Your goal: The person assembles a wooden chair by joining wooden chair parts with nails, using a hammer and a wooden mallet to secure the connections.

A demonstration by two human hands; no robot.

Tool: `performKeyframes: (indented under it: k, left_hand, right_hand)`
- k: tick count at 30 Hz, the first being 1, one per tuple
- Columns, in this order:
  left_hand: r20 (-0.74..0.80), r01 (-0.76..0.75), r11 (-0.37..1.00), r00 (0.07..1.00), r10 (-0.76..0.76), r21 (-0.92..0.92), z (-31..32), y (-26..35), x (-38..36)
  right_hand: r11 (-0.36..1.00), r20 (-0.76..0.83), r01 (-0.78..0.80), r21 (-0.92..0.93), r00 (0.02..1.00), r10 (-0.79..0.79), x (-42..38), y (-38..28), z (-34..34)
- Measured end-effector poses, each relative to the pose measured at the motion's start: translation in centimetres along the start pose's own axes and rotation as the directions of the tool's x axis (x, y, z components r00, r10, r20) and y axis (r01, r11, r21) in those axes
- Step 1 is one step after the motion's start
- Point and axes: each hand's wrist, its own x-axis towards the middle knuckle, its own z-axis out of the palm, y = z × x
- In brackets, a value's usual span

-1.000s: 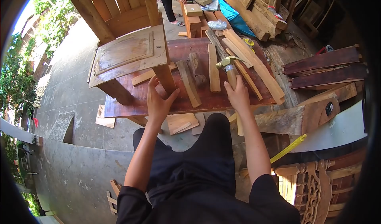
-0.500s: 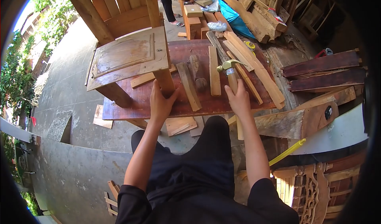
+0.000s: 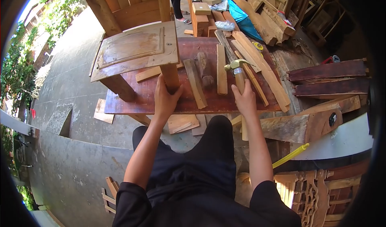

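Note:
A wooden chair [image 3: 134, 46] with a slatted back and panelled seat stands on the low reddish table [image 3: 187, 46]. My left hand [image 3: 165, 98] is wrapped round the chair's near right leg, just above the tabletop. In my right hand [image 3: 245, 99] is a claw hammer [image 3: 238, 71], gripped by its handle with the metal head pointing away from me. Between my hands lie a dark wood strip [image 3: 195, 84], a weathered wood block [image 3: 205, 71] and a lighter wood strip [image 3: 221, 69].
Long planks [image 3: 263, 70] and a yellow tape measure [image 3: 258, 46] lie at the table's right. Dark boards [image 3: 327, 72] are stacked farther right. Cardboard boxes [image 3: 201, 8], a blue sheet [image 3: 241, 17] and another person's leg [image 3: 175, 3] are beyond the table.
My view has shifted slightly, so the chair and table appear a little farther right and higher. Both hands keep their holds on the chair leg and the hammer.

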Motion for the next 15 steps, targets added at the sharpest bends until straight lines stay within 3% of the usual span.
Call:
performKeyframes:
  k: [12,15]
  left_hand:
    - [0.019,0.045,0.998,0.999,-0.045,-0.046,-0.1,-0.6,0.0]
    - [0.017,0.038,0.999,0.999,-0.038,-0.032,-0.3,-0.3,0.2]
  right_hand:
    - [0.999,-0.044,0.043,-0.019,0.998,-0.044,0.2,0.6,0.5]
    - [1.000,0.001,-0.018,-0.004,1.000,0.018,-0.1,-0.3,0.0]
